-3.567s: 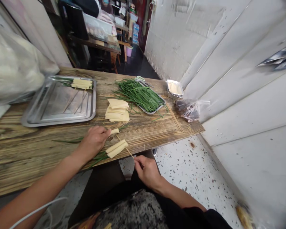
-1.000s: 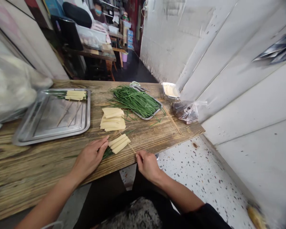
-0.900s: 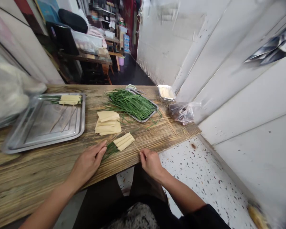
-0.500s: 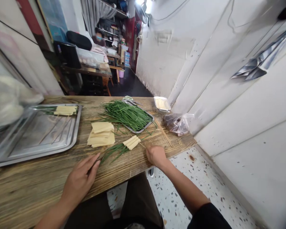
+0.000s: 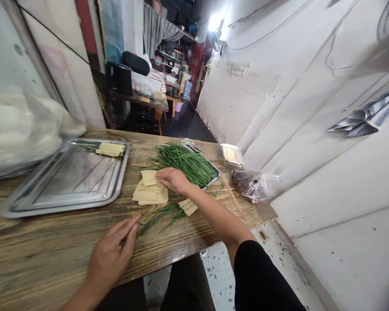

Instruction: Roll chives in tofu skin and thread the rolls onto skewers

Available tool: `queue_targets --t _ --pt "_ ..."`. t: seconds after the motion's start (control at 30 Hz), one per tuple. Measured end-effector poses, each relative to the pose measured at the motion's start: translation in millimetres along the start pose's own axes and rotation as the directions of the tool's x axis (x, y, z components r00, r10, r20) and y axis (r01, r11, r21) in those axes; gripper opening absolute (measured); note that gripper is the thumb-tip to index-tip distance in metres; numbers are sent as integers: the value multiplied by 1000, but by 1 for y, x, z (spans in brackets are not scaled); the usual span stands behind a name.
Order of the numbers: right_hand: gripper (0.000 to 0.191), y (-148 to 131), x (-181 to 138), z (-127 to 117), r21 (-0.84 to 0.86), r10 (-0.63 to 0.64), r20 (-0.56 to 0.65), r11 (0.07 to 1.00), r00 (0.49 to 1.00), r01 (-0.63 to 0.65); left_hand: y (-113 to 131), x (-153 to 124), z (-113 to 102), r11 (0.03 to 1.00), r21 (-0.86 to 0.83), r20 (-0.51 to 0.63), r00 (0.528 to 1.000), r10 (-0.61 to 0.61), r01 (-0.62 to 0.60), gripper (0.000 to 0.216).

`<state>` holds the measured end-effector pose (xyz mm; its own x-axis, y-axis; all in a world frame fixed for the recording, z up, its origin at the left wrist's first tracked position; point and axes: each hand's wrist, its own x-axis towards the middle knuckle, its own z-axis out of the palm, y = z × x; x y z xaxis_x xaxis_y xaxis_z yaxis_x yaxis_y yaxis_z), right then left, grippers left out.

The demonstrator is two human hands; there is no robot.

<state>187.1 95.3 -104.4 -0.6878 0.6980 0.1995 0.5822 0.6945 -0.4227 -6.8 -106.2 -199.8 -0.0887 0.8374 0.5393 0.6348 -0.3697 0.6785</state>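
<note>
My left hand (image 5: 115,248) is closed in a pinch around the loose ends of a bunch of chives (image 5: 167,211) near the table's front edge. Pale bean curd rolls (image 5: 188,207) wrap the bunch's other end, partly covered by my right forearm. My right hand (image 5: 174,179) reaches across to the stack of flat, yellowish bean curd sheets (image 5: 149,194), its fingers closed at the right edge of the upper sheets. Behind that hand, a heap of green chives (image 5: 189,162) lies on a small metal tray (image 5: 210,185).
A large metal tray (image 5: 116,192) at left carries a finished-looking wrapped bundle (image 5: 110,149) and two thin sticks. Bamboo skewers (image 5: 235,198), a bag of dark contents (image 5: 253,185), a foil box (image 5: 232,156) and scissors (image 5: 188,141) lie to the right. A white wall borders that side.
My right hand has left the skewer end beside the rolls and moved up and left to the sheet stack. My left hand keeps its pinch. The view has shifted.
</note>
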Motion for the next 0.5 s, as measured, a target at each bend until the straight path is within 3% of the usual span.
queue_targets --t 0.23,0.33,0.43,0.5 --pt "13 4 11 3 61 26 22 998 999 -28 0 0 5 998 -52 33 999 20 -18 33" --pt "15 0 16 1 145 135 0 980 991 -133 1 1 7 997 -71 36 999 27 -24 34" --pt "14 -3 25 1 298 386 -113 892 916 -339 2 1 8 997 -70 24 1000 14 -13 34" --pt "18 -5 30 -3 355 491 -202 843 848 -404 4 2 7 998 -64 7 1000 6 -6 34"
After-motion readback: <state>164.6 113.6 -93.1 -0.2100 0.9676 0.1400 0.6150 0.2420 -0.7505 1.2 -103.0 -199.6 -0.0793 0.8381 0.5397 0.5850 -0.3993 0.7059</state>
